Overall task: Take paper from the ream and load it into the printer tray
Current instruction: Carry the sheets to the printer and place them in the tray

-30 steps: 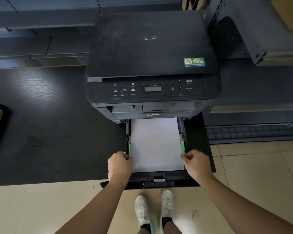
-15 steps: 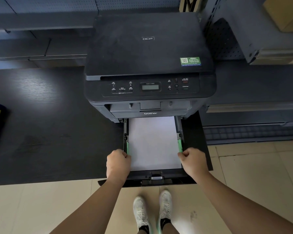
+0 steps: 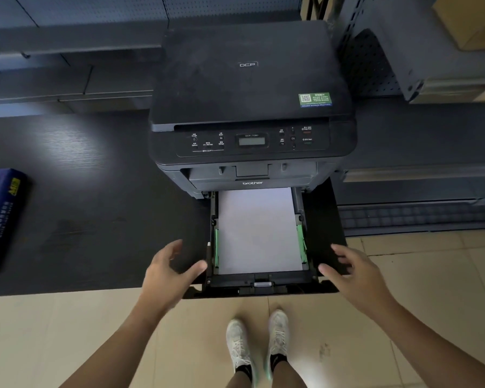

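Note:
A black printer (image 3: 249,88) stands on a dark table. Its paper tray (image 3: 259,285) is pulled out toward me, with white paper (image 3: 258,231) lying flat between green side guides (image 3: 216,249). My left hand (image 3: 168,271) hovers just left of the tray, fingers spread and holding nothing. To the tray's right, my right hand (image 3: 353,271) is likewise spread and empty. Neither hand touches the tray. The blue paper ream (image 3: 0,219) lies at the table's far left edge, partly cut off by the frame.
The dark table (image 3: 95,214) ends just in front of me, and the tray overhangs its edge above a tiled floor (image 3: 53,331). My white shoes (image 3: 256,343) stand below the tray. Grey metal shelving (image 3: 403,60) and a cardboard box (image 3: 471,21) are at the back right.
Both hands have let go of the green side guides and moved outward, away from the tray, with fingers now spread. The paper stays in the tray.

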`<state>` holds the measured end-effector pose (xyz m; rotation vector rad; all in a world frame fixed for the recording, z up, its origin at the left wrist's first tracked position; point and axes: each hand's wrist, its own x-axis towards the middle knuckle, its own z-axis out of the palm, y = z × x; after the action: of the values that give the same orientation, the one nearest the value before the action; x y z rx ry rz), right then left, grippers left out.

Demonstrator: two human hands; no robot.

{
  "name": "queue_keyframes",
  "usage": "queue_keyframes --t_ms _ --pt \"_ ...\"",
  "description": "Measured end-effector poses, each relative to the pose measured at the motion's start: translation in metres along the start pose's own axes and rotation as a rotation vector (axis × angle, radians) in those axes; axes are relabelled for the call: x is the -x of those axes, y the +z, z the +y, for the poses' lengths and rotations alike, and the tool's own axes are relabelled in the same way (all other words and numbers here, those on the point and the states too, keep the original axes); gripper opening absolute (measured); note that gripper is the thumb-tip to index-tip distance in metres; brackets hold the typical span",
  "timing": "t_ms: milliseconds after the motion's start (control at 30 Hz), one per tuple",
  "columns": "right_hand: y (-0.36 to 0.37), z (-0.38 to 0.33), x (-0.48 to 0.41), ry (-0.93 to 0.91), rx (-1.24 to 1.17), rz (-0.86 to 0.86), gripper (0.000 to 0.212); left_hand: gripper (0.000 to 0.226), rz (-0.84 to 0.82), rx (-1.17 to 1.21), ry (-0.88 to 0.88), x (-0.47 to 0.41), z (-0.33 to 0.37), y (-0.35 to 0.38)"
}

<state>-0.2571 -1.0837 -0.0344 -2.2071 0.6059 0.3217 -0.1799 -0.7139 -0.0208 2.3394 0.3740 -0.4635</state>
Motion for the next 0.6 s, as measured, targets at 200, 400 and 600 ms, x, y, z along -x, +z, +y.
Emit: queue_keyframes --t_ms 200,400,600 --pt "0.02 0.032 0.042 0.22 -0.074 -0.11 0.098 0.127 -0.111 0.118 -0.173 0.041 -0.047 0.014" --pt "0.059 0.029 0.043 0.247 -0.269 0.083 0.04 0.106 -0.012 0.288 -0.317 0.045 -0.046 0.05" --pt "0.053 0.019 0.034 0.203 -0.377 0.124 0.038 0.093 0.031 0.321 -0.322 0.037 -0.035 0.051"
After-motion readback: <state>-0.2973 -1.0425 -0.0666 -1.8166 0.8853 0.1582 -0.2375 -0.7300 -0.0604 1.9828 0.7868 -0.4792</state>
